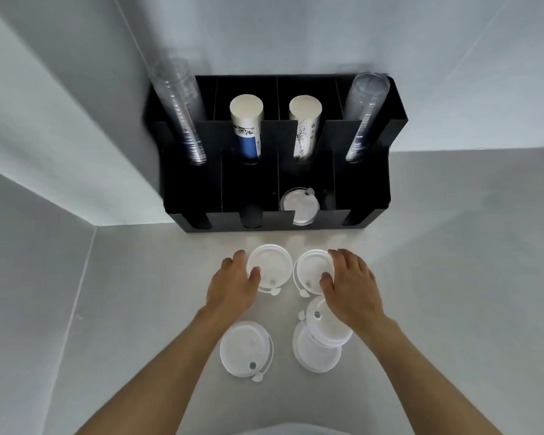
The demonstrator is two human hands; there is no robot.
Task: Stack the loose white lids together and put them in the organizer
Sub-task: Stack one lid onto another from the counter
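Several loose white lids lie on the pale counter in front of a black organizer (371, 196). My left hand (233, 285) grips the far left lid (272, 266) by its left rim. My right hand (350, 282) grips the far right lid (311, 270) by its right rim. Both lids still rest on the counter, side by side and almost touching. Nearer to me, one lid (244, 348) lies alone on the left, while two overlapping lids (319, 343) lie on the right, partly under my right wrist. A stack of white lids (299, 204) sits in a front compartment of the organizer.
The organizer's back row holds two stacks of clear cups (182, 117) (363, 117) and two stacks of paper cups (247, 127) (303, 127). A dark object (251, 216) sits in the front compartment left of the lid stack. Walls close in at the left and behind.
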